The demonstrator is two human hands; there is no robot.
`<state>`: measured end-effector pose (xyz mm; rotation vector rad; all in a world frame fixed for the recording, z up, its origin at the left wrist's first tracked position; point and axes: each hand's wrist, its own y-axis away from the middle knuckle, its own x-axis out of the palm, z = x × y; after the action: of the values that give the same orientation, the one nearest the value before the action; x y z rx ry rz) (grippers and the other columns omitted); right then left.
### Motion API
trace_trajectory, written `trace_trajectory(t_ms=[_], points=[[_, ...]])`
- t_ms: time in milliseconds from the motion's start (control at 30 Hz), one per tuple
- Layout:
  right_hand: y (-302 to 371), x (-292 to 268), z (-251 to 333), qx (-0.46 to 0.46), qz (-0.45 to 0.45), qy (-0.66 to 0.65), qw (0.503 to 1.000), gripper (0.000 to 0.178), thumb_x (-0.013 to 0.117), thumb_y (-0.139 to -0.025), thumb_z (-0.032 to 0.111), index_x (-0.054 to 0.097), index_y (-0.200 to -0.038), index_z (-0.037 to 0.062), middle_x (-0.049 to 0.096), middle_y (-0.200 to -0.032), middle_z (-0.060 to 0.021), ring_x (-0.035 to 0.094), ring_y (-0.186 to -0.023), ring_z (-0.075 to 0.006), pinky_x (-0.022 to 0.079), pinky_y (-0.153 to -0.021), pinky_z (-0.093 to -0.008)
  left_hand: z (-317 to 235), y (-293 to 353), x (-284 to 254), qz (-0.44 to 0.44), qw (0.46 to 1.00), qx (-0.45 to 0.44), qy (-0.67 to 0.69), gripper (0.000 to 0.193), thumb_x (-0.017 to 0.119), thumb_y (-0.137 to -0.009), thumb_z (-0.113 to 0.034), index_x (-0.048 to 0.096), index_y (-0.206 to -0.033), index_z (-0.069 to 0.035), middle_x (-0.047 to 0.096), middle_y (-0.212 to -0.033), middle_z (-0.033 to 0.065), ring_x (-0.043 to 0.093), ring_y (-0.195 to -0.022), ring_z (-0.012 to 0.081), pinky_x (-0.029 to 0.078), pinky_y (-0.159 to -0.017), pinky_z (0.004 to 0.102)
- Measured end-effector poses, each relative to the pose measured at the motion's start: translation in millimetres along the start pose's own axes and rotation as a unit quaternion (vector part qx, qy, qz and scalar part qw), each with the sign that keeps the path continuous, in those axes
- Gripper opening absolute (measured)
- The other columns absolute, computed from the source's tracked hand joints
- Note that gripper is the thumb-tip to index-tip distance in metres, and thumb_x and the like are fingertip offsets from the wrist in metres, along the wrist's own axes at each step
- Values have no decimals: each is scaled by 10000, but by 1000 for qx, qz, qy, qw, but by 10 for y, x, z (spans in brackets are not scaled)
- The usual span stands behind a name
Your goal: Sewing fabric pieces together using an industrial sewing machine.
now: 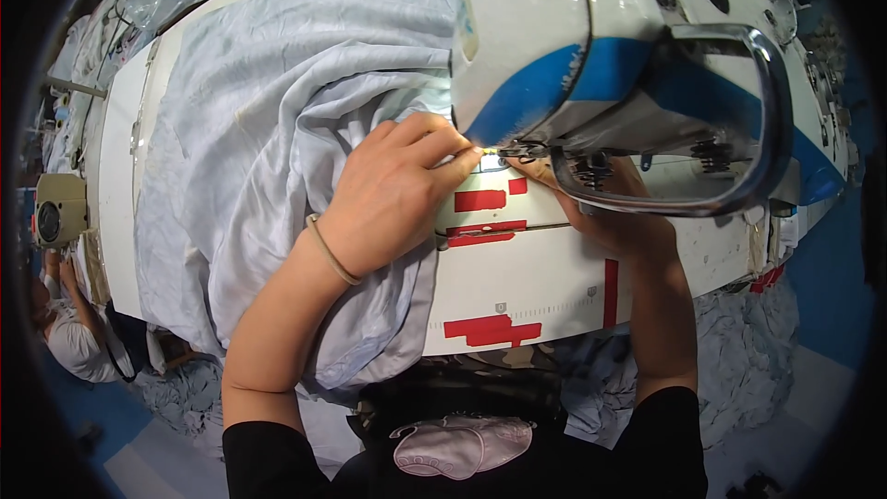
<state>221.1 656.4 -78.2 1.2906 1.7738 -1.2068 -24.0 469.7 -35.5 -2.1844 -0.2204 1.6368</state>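
Note:
My left hand (399,183), with a band at the wrist, is closed beside the sewing machine's needle area. Its thumb and forefinger are pinched on the edge of a pale bluish-white cloth (249,120). The cloth spreads over the left of the table, bunches under my wrist and hangs over the front edge. My right hand (605,212) reaches under the head of the white and blue sewing machine (545,65). Its fingertips come close to the lit presser foot (522,152); the machine and a metal loop cover most of its fingers, so their grip is hidden.
The shiny metal loop (781,120) juts toward me from the machine head. Red tape (480,200) marks the white tabletop (545,263). Heaped cloth (748,351) lies below the table at right. Another person (83,333) sits at far left, near another machine (63,211).

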Motion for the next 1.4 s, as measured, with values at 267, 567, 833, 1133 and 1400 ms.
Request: trace_trajectory(t_ms=[267,567,833,1133,1400], points=[[-114,11,0,58,-82,-137,986,307,733,-789,26,550,-1023,100,610,-933,-105,640,-826,-326,537,-723,-469,81,3,86,-2,1000,-17,6,400,698,-758,-15,762,-1147,-84,667,-1081,46,613,-1146,248,480,-892,368],[-165,-36,-63,175,-117,-209,955,191,781,-816,65,708,-992,48,699,-923,-106,700,-864,-326,561,-748,-448,153,-29,145,-4,1000,-18,7,374,677,-766,-20,751,-1123,-105,657,-1079,52,607,-1148,251,476,-906,376],[-305,36,-28,296,-199,-359,863,235,780,-773,38,729,-1003,26,747,-942,-150,724,-876,-359,566,-809,-434,141,-32,107,16,1000,-22,14,405,697,-765,-19,763,-1154,-106,659,-1081,29,606,-1149,236,471,-912,365],[-252,-11,-49,284,-154,-322,890,272,787,-768,57,733,-1034,41,752,-969,-156,713,-907,-399,560,-821,-481,68,-31,17,34,998,-22,46,358,718,-801,-28,788,-1145,-96,693,-1109,-10,620,-1144,207,478,-921,354],[-277,-174,-73,368,-36,-383,847,325,821,-823,132,719,-1116,35,749,-1063,-173,706,-991,-413,550,-897,-480,39,-18,-18,39,997,-16,59,305,707,-838,-53,789,-1130,-82,709,-1135,-20,636,-1138,196,494,-919,360]])
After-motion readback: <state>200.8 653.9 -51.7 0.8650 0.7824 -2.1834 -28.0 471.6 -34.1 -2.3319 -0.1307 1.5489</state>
